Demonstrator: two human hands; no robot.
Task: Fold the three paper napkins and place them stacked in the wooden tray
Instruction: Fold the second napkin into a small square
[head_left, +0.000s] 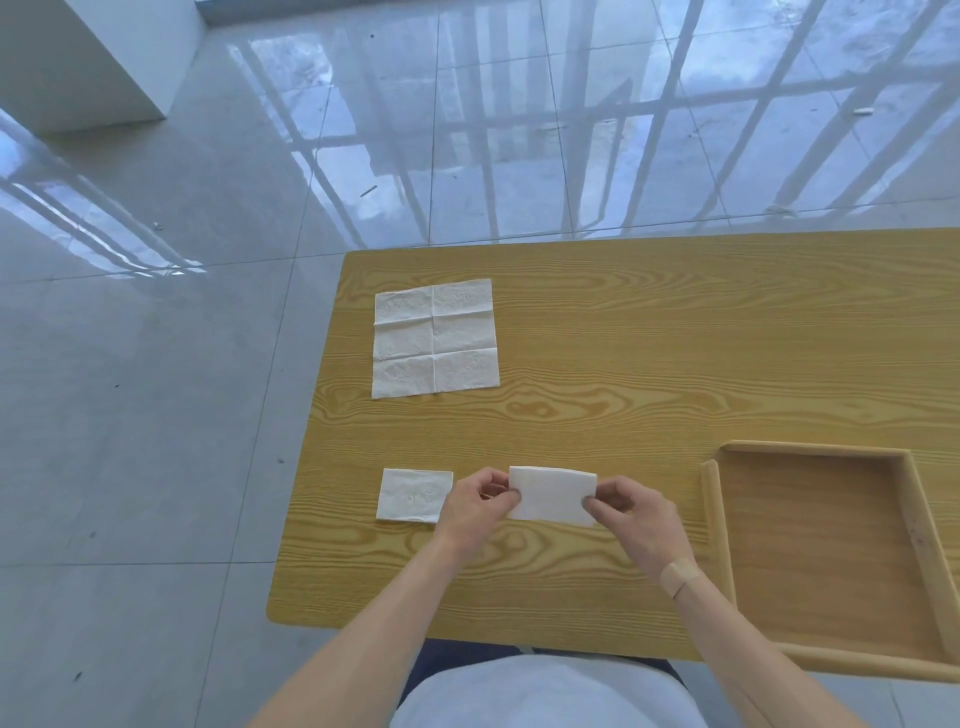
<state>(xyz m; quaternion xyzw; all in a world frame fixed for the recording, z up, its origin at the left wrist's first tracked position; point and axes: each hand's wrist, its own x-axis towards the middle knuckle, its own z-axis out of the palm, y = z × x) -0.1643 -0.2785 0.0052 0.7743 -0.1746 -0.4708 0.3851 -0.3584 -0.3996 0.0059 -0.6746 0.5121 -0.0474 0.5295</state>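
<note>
we are pinching the half-folded napkin (551, 493) at lower centre, left hand (474, 506) and right hand (626, 506) each gripping an end. aligning edges squarely before creasing seems key. tray (711, 519) at lower right is sitting empty.

This is looking like a bare indoor room, perhaps an empty office or hall rather than a furnished home; which one cannot be told. A glossy grey tiled floor (156, 415) is reflecting a large barred window as pale stripes. A white pillar (88, 57) is standing at the far left. A wood-grain table (649, 338) is sitting alone on the tiles, and small bits of debris are lying scattered on the floor.
</note>
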